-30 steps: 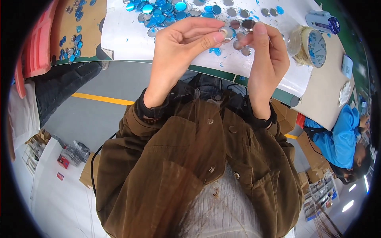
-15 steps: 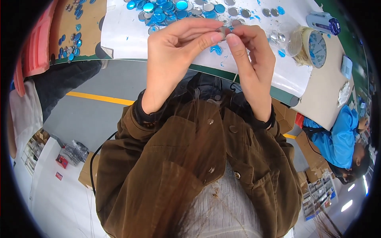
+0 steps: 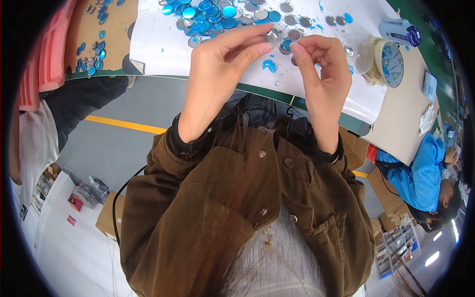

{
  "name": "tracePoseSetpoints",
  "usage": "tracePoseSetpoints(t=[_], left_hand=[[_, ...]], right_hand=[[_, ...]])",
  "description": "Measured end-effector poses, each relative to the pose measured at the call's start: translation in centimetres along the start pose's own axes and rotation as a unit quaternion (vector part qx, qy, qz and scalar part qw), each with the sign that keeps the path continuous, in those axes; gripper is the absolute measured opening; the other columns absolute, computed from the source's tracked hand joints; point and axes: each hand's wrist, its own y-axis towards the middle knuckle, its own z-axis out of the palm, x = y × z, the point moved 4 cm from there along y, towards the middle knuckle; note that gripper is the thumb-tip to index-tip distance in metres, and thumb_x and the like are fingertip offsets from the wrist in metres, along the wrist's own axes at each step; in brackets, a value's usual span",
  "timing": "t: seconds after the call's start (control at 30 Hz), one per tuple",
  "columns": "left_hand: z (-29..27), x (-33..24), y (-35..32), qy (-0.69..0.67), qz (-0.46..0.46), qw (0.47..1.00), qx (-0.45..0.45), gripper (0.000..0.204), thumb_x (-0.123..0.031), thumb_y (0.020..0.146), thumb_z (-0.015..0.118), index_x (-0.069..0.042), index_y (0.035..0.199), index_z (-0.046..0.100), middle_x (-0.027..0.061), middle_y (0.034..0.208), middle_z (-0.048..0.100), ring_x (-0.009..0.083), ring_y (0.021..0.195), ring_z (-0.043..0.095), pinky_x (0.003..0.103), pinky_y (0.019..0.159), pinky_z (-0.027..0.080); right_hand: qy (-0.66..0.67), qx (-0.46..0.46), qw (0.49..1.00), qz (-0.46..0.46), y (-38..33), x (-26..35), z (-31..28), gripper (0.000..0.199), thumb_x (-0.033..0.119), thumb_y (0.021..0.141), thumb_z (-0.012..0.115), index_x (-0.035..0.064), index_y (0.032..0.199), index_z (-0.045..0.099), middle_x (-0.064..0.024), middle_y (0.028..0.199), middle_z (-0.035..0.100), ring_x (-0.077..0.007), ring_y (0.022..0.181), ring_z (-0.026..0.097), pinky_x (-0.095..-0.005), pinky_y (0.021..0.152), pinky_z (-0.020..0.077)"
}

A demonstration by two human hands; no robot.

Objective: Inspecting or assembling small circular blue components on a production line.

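Note:
Over the white sheet, my left hand point(image 3: 230, 62) pinches a small silver disc point(image 3: 272, 36) between thumb and fingers. A short gap separates it from my right hand point(image 3: 324, 62), whose thumb and forefinger are closed on a bit of blue film point(image 3: 287, 45). Just beyond the hands lies a heap of round metal discs point(image 3: 210, 21), some blue-faced and some silver. Loose silver discs lie under and around the fingertips. Nearer me, a curled blue film scrap point(image 3: 269, 65) rests on the white sheet point(image 3: 161, 55).
At right lie a cream roll point(image 3: 380, 63) and a blue-and-white container point(image 3: 400, 32). More discs point(image 3: 93, 62) sit on brown board at left, beside a pink foam piece point(image 3: 51, 54). A person in blue point(image 3: 425, 171) is at far right; another person's dark-clad leg point(image 3: 89, 101) shows at left.
My hands have drawn apart from each other, the right one moving rightward with blue film at its fingertips. The silver disc stays in my left hand.

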Motion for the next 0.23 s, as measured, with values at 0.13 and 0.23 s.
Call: tracePoseSetpoints(t=[0.13,0.23], left_hand=[[-0.9,-1.6,0.1,0.087,0.053,0.995,0.017,0.021,-0.012,0.079,0.055,-0.002,0.097,0.059,0.0079,0.102,0.057,0.0122,0.084,0.055,0.021,0.075,0.044],[-3.2,-4.4,0.3,0.135,0.037,0.988,0.068,0.024,-0.016,0.081,0.053,-0.004,0.102,0.058,0.0089,0.110,0.052,0.0149,0.096,0.051,0.024,0.082,0.041]], right_hand=[[0.003,-0.013,0.998,-0.061,0.1,1.8,-1.2,0.020,0.001,0.074,0.056,0.0019,0.095,0.054,-0.0063,0.087,0.052,-0.0110,0.062,0.047,-0.0203,0.059,0.0379],[0.073,-0.022,0.989,-0.128,0.4,6.6,-3.0,0.037,-0.004,0.077,0.045,-0.0013,0.114,0.040,-0.0118,0.100,0.050,-0.0125,0.072,0.052,-0.0192,0.066,0.0418]])
